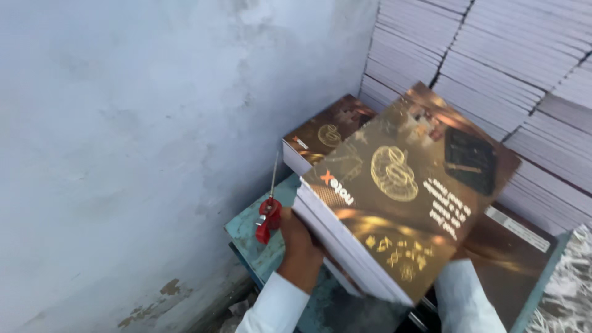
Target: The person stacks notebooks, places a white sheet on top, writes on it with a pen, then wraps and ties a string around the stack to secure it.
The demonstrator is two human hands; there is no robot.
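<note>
I hold a stack of glossy brown-and-gold books (401, 191) tilted in front of me. My left hand (300, 250) grips the stack's near-left edge, and a red-handled tool with a thin metal tip (269, 217) sits in the same hand. My right hand is hidden under the stack; only its white sleeve (464, 299) shows at the lower right. Another book with the same cover (324, 135) lies behind on the teal surface (259, 240).
A rough pale plaster wall (154, 135) fills the left half. Tall piles of white-edged book blocks (493, 61) rise at the upper right. More brown covers (518, 246) lie beneath the held stack at the right.
</note>
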